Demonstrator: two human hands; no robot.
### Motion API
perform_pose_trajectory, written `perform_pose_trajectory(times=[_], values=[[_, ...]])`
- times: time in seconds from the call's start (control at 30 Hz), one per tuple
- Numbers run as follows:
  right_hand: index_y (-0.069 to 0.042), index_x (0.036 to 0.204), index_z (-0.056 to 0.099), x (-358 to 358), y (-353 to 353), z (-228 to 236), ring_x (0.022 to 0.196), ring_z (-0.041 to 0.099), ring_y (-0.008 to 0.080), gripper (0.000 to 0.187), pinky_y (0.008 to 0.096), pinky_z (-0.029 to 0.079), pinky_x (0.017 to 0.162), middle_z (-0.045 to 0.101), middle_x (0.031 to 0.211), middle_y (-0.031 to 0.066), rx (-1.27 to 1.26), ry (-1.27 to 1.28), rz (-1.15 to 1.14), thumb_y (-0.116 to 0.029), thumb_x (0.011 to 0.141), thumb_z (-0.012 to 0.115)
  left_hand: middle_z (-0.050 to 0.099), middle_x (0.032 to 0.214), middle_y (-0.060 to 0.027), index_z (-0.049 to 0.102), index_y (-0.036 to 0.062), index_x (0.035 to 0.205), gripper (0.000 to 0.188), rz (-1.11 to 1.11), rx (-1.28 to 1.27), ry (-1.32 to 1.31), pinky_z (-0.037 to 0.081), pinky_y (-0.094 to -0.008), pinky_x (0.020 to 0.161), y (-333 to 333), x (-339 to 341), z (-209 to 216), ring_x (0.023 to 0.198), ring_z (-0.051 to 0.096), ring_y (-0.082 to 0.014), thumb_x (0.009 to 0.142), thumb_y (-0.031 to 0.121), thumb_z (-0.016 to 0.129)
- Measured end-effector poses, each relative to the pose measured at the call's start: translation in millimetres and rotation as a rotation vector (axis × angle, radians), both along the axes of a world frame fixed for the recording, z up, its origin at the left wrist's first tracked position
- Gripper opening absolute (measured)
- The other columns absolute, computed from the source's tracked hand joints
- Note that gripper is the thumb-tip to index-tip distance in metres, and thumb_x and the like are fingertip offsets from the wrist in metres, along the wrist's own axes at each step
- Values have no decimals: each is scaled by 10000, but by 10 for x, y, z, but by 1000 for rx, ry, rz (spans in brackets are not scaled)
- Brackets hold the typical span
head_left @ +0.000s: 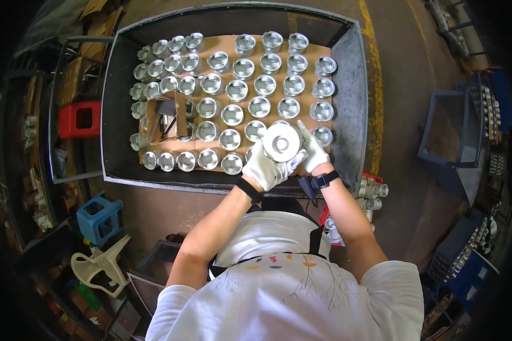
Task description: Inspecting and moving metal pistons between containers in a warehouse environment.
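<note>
Both white-gloved hands hold a silvery metal piston point(282, 141) over the near side of a large dark crate. Its round face, with a ringed hollow in the middle, is turned up. My left hand point(265, 169) grips it from the left and below, its fingers wrapped under the rim. Against the piston's right side, my right hand point(314, 149) closes with its fingertips on the edge. Rows of similar pistons point(232, 115) stand on brown cardboard point(213, 149) inside the crate. Some pistons just under my hands are partly hidden.
The crate's raised wall point(350, 102) surrounds the pistons. Inside it at left stands an open cardboard box point(168, 119) with small items. Red point(81, 119) and blue point(100, 218) stools and a white plastic chair point(100, 266) are on the left. More metal parts point(372, 193) lie near my right elbow.
</note>
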State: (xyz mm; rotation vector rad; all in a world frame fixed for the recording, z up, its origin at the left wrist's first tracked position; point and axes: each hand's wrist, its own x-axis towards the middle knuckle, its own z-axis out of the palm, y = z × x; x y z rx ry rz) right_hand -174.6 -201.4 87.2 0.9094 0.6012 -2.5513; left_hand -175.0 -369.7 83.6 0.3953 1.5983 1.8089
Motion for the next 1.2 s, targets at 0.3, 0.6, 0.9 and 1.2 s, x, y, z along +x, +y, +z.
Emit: perform_pose_trajectory(times=[0.3, 0.6, 0.9, 1.2], values=[[-112, 1278, 543, 150, -68, -281, 1204, 553, 161, 322, 324, 432, 1067, 593, 1313, 51, 731, 595, 513, -302, 1046, 426, 544, 1416, -24, 586, 256, 1294, 391, 78, 308, -298, 261, -466, 1135, 86, 75, -19, 1350, 428, -254, 930, 398, 558], [-100, 1272, 549, 68, 13, -536, 1213, 548, 187, 333, 343, 421, 1071, 606, 1292, 51, -239, 281, 140, -291, 1026, 433, 515, 1447, -32, 563, 249, 1329, 403, -53, 254, -375, 233, -476, 1163, 82, 0, 225, 1378, 398, -244, 956, 389, 501], [-69, 1239, 572, 165, 9, -92, 1121, 608, 197, 360, 346, 483, 1003, 645, 1219, 71, 803, 643, 531, -342, 1044, 440, 476, 1477, -22, 496, 199, 1387, 450, 176, 679, -1256, 221, -517, 1178, 137, -87, 532, 1384, 387, -257, 997, 414, 430], [-46, 1249, 581, -13, -1, -48, 1101, 620, 197, 384, 338, 492, 986, 648, 1213, 87, -97, 61, 5, -344, 1042, 456, 471, 1464, -83, 437, 141, 1421, 537, 189, 1098, -1764, 363, -544, 1109, -7, -112, 126, 1340, 434, -291, 1004, 480, 422]])
